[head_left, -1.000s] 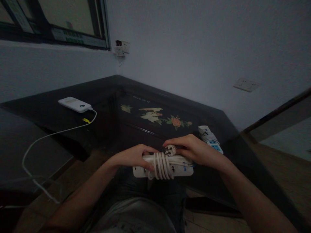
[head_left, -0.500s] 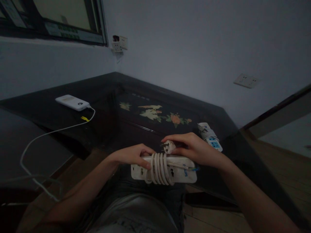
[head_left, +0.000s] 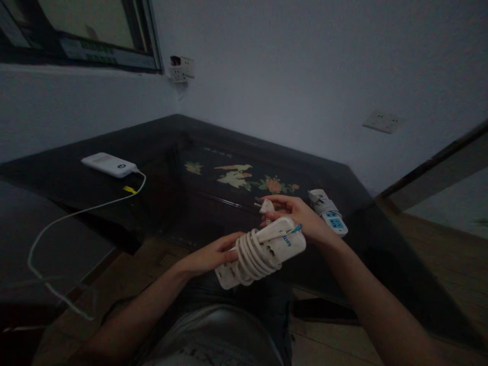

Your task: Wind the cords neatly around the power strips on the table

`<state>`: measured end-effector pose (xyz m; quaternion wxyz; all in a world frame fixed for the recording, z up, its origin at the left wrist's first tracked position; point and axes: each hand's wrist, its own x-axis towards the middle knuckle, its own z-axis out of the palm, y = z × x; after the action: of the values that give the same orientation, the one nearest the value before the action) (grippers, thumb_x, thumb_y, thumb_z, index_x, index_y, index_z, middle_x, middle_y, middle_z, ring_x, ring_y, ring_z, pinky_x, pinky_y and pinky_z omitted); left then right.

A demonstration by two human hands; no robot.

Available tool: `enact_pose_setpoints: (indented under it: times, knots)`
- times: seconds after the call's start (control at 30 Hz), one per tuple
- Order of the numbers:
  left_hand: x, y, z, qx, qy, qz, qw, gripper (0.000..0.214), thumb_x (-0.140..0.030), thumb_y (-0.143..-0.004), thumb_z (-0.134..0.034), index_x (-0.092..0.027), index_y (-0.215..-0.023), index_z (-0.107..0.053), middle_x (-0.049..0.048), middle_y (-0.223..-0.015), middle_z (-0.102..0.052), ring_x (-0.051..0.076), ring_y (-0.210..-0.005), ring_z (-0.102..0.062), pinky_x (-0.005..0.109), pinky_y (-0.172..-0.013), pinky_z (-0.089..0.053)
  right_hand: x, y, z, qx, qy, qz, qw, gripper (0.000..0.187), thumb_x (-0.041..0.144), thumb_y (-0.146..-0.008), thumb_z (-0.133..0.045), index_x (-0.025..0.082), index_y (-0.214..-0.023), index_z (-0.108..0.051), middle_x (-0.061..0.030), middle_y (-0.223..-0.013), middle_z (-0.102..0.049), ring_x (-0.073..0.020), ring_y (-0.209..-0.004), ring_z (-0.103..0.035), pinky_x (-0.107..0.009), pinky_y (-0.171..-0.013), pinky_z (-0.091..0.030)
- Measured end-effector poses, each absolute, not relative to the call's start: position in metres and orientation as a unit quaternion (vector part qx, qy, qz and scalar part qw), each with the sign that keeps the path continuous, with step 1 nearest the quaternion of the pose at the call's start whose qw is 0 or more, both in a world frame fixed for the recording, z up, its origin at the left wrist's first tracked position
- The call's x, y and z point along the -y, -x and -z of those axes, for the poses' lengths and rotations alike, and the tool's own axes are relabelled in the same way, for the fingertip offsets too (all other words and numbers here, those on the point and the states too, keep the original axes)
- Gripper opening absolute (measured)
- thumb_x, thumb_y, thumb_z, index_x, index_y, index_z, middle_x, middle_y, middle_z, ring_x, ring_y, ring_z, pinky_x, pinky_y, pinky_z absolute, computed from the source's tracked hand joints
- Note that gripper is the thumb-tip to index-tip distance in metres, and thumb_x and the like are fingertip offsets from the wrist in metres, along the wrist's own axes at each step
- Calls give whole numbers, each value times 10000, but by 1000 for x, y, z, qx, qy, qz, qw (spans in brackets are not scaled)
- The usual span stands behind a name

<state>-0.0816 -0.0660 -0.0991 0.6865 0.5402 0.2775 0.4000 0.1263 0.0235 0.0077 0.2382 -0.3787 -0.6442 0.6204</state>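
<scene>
A white power strip (head_left: 286,249) with its cord (head_left: 254,258) wound around the middle is held above my lap, its right end tilted up. My left hand (head_left: 218,251) grips its left part, thumb on the top face. Blue-tipped bare wire ends stick out near the lettering at the right end. My right hand (head_left: 292,211) pinches a white plug (head_left: 267,206) just behind the strip, prongs pointing left; part of those fingers is hidden behind the strip.
On the dark table (head_left: 163,147) a white power bank (head_left: 109,165) lies at the left, with a white cable (head_left: 72,208) hanging off the edge. A second power strip (head_left: 328,212), cord wrapped around it, lies at the right. Wall sockets (head_left: 382,121) are behind.
The power strip has turned from nearly level to tilted, right end raised. My right hand has moved up slightly with the plug, whose prongs now point more to the left.
</scene>
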Motion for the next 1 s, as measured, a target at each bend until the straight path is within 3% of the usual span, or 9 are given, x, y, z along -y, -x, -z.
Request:
enact_pose_setpoints:
  times: [0.17, 0.33, 0.4, 0.53, 0.77, 1.0]
  knots:
    - [72, 73, 115, -257, -487, -445, 706, 526, -494, -840, -596, -212, -1279, -534, 85, -1276, -563, 226, -1152, -514, 328, -964, -392, -29, -126, 4, 618, 386, -631, 265, 426, 221, -629, -750, 189, -1035, -625, -5, -818, -663, -156, -677, -654, -279, -626, -495]
    - [79, 62, 109, -199, -395, -428, 788, 692, -539, -786, -632, -243, -1364, -394, 102, -1027, -656, 199, -742, -657, 333, -622, -558, -33, -118, 19, 601, 378, -633, 309, 314, 296, -663, -738, 162, -933, -652, 25, -718, -622, -93, -587, -553, -215, -548, -411]
    - [80, 59, 105, -188, -373, -434, 798, 755, -529, -750, -677, -244, -1375, -363, 94, -960, -667, 195, -685, -656, 316, -544, -569, -35, -115, 25, 598, 377, -631, 320, 302, 312, -657, -740, 150, -902, -668, 32, -693, -606, -82, -572, -513, -207, -534, -381]
    - [79, 56, 103, -176, -349, -446, 805, 717, -481, -781, -668, -263, -1380, -339, 94, -969, -667, 207, -704, -675, 309, -526, -584, -37, -114, 35, 600, 366, -634, 323, 293, 334, -664, -734, 146, -881, -674, 33, -671, -592, -90, -576, -490, -217, -543, -369]
    - [80, 54, 104, -180, -341, -426, 819, 586, -468, -807, -642, -223, -1300, -440, 105, -949, -673, 220, -691, -686, 314, -515, -581, -34, -119, 41, 656, 351, -594, 306, 297, 349, -737, -686, 159, -964, -672, -13, -802, -631, -110, -654, -530, -231, -587, -403]
    - [81, 53, 106, -212, -312, -414, 828, 578, -554, -773, -638, -152, -1182, -562, 101, -863, -695, 211, -671, -670, 317, -553, -561, -30, -121, 40, 634, 338, -633, 288, 359, 382, -754, -677, 176, -1047, -645, 10, -705, -613, -109, -602, -530, -231, -558, -400]
